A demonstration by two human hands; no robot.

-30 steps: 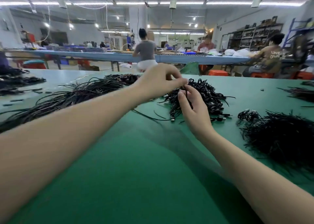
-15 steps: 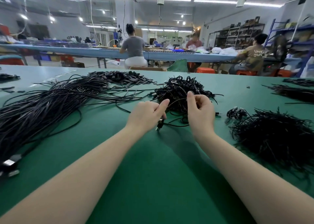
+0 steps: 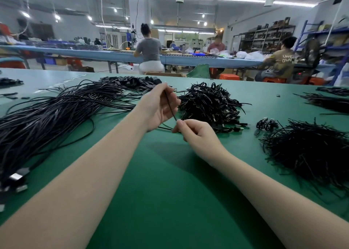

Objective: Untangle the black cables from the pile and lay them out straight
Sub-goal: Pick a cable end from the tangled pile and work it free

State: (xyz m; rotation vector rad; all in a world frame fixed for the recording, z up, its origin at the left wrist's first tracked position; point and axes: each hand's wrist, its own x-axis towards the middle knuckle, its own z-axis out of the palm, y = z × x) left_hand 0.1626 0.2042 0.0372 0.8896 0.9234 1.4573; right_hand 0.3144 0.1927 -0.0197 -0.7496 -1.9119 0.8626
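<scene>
L hand (image 3: 160, 107): raised, pinching black cable (image 3: 171, 108) at top end
R hand (image 3: 196, 133): pinching same cable lower down
Pile (image 3: 209, 103): tangled, on green surface (image 3: 170, 192), just behind hands
Straight bundle (image 3: 56, 113): far left

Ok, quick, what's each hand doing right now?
Left hand: holding a black cable.
Right hand: pinching the same cable lower down.

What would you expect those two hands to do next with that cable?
Probably draw it leftward to the straight bundle. Left hand and right hand both pinch one black cable, lifted clear of the tangled pile.
</scene>
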